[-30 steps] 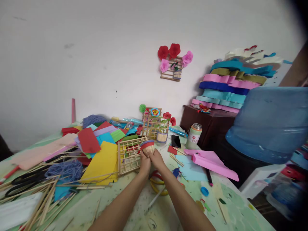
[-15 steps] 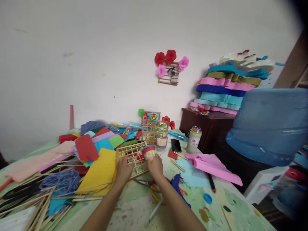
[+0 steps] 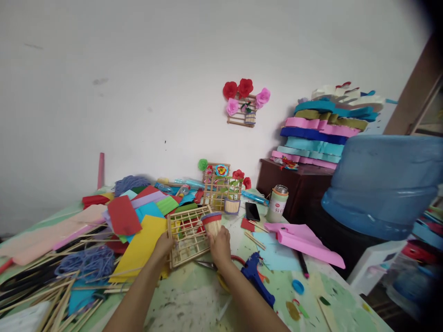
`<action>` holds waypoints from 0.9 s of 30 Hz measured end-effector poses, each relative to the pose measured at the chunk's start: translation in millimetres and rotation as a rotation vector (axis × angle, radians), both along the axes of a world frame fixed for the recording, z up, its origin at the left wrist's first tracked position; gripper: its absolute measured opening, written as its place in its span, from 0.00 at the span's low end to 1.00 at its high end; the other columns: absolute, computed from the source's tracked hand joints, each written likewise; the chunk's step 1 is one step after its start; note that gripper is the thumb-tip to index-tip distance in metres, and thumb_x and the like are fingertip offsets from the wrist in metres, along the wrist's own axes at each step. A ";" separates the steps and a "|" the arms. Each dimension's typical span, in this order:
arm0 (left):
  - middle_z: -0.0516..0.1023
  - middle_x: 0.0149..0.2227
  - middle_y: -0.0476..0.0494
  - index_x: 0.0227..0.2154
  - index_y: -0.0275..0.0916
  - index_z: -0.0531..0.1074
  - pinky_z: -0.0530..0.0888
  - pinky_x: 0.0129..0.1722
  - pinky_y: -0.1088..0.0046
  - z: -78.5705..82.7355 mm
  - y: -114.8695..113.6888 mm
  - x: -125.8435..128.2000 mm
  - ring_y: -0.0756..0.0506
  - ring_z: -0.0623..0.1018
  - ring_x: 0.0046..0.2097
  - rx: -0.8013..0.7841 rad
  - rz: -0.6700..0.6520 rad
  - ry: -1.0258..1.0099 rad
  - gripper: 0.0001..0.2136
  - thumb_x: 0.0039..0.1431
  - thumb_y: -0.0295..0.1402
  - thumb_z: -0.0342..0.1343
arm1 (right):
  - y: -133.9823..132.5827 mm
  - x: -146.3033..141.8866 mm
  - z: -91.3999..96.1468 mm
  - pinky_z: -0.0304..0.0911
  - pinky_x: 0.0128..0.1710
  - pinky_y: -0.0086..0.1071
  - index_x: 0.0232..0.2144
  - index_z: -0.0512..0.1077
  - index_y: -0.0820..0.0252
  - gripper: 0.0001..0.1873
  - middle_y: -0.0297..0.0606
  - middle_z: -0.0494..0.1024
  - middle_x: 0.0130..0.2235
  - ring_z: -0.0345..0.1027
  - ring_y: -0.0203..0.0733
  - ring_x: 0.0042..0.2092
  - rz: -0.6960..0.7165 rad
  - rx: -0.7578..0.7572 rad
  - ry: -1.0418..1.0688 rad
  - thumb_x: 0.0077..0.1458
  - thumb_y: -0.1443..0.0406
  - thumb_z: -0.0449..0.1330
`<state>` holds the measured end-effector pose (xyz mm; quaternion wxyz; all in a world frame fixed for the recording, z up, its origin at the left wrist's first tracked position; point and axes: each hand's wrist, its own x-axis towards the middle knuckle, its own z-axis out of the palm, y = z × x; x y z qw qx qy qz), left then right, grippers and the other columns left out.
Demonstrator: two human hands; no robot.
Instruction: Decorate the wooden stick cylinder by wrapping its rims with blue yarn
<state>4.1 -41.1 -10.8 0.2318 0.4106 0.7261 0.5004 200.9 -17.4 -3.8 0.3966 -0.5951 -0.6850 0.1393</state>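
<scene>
A lattice frame of thin wooden sticks (image 3: 189, 242) is raised at a slant over the table in front of me. My left hand (image 3: 164, 246) grips its left edge, fingers partly hidden behind the sticks. In my right hand (image 3: 220, 243) is a small stick basket (image 3: 212, 223) with a red and purple band around its top, tilted against the lattice's right side. Whether the basket is fixed to the lattice, I cannot tell. Scissors (image 3: 206, 264) lie partly under my right forearm, beside a blue glue gun (image 3: 256, 279).
Coloured paper (image 3: 124, 214), purple yarn (image 3: 85, 263) and loose sticks (image 3: 57, 299) cover the left side. Finished flower lattices (image 3: 221, 189) lean at the back. A phone (image 3: 252, 211), a jar (image 3: 277, 204) and pink paper (image 3: 308, 244) lie right, near a large water bottle (image 3: 380, 184).
My left hand has shifted from the lattice's front bars to its left edge. My right hand still holds the basket, slightly lower. The view has shifted a little.
</scene>
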 end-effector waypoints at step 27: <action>0.70 0.28 0.52 0.33 0.40 0.64 0.69 0.33 0.73 30.4 -39.2 11.8 0.47 0.72 0.34 0.304 -0.310 -0.251 0.18 0.35 0.27 0.60 | -10.3 13.6 -25.9 0.59 0.50 0.37 0.49 0.60 0.66 0.32 0.49 0.66 0.49 0.62 0.49 0.50 -0.045 0.065 0.422 0.39 0.66 0.62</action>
